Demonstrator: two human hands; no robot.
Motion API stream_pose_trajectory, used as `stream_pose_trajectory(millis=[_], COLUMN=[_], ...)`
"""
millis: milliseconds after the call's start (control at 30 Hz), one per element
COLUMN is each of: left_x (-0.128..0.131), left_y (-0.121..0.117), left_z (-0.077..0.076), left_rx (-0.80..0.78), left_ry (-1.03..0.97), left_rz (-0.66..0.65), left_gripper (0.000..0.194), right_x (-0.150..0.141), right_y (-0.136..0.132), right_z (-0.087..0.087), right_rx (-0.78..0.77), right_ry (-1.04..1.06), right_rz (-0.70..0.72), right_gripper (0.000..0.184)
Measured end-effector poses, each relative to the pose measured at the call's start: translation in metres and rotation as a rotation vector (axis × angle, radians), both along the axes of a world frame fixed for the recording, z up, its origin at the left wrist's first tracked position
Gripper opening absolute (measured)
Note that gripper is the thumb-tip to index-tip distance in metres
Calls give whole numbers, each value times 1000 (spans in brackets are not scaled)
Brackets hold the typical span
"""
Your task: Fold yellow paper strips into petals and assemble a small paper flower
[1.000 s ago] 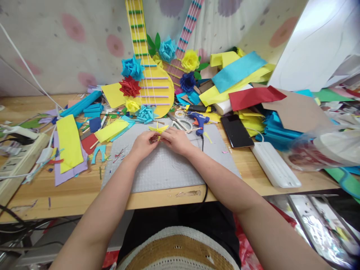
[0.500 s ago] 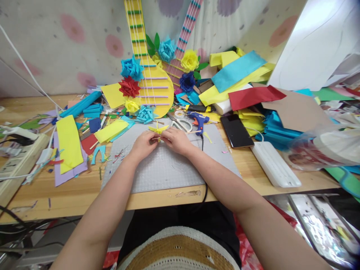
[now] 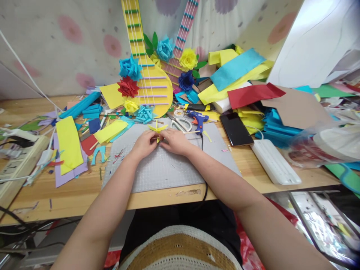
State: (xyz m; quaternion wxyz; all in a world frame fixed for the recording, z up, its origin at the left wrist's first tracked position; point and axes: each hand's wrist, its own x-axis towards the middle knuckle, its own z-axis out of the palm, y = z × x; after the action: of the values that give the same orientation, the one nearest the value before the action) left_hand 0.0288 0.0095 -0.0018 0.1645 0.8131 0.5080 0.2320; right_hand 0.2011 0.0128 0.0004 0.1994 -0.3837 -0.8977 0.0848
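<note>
My left hand and my right hand meet over the far part of a grey cutting mat. Both pinch a small yellow paper piece whose pointed strips stick out above my fingertips. What lies between the fingers beyond that is hidden. A thin wooden stick lies just right of my right hand, toward the blue glue gun. White-handled scissors lie just beyond my hands.
A yellow paper guitar with paper flowers leans on the wall. Coloured paper sheets pile up at the right. A black phone and a white power strip lie right of the mat. Scraps and a yellow strip cover the left.
Both hands stay together on the yellow piece with only slight finger shifts. The view has drifted a little to the right.
</note>
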Motion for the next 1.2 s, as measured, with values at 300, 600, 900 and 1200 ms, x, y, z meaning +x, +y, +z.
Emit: stream_pose_trajectory(millis=[300, 600, 900, 1200], left_x=[1, 2, 6, 3], left_y=[0, 1, -7, -8], left_z=[-1, -2, -6, -9], left_rx=[62, 109, 193, 219], left_ry=[27, 33, 119, 124], left_rz=[-9, -27, 0, 88], left_gripper=[12, 12, 14, 21], right_x=[-2, -2, -2, 0], right_y=[1, 1, -3, -3], right_z=[4, 0, -6, -9], right_rx=[32, 58, 93, 148], right_ry=[-30, -37, -68, -105], right_rz=[-20, -55, -116, -131], right_gripper=[18, 19, 22, 26])
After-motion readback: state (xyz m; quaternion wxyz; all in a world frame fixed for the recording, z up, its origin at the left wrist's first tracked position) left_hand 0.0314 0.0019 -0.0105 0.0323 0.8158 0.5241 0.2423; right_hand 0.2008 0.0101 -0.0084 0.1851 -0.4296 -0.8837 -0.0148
